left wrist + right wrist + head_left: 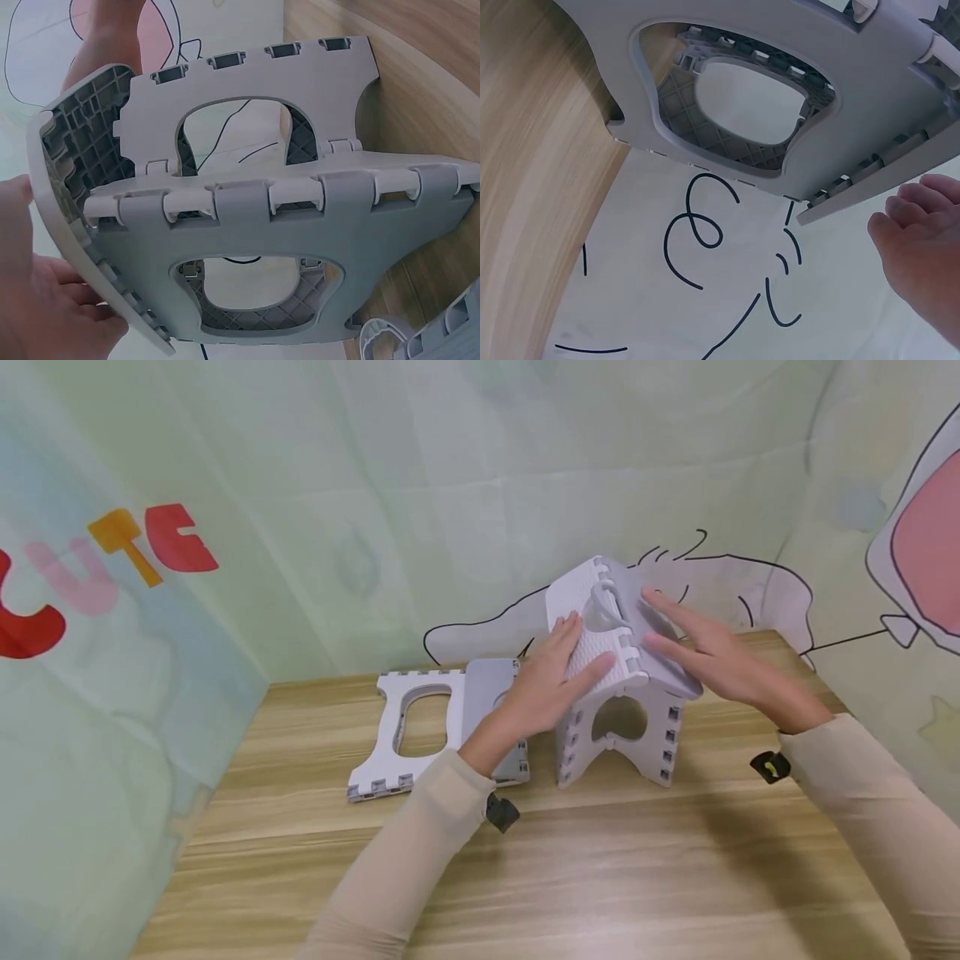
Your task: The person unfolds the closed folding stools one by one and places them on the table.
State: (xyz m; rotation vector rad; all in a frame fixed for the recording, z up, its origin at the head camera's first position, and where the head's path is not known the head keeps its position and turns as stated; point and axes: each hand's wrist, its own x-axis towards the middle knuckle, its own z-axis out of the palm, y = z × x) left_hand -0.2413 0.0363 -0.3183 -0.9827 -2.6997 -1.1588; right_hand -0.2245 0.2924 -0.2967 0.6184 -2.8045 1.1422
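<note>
A white and grey folding step stool (652, 735) stands partly unfolded, its two top halves forming a peak like a roof. My left hand (551, 681) rests on the textured left half, fingers extended and thumb apart. Over the smooth grey right half lies my right hand (712, 656), its fingers straight. The left wrist view catches my left hand (60, 307) along the outer side of a top panel, with the stool's ribbed underside and hinged side panels showing. In the right wrist view, my right hand (930, 240) is beside the lower edge of the other panel.
To the left, a second folding stool (375, 775) lies on the wooden table (585, 877), partly hidden behind my left arm. A printed cloth (420, 527) with letters and line drawings hangs behind the table.
</note>
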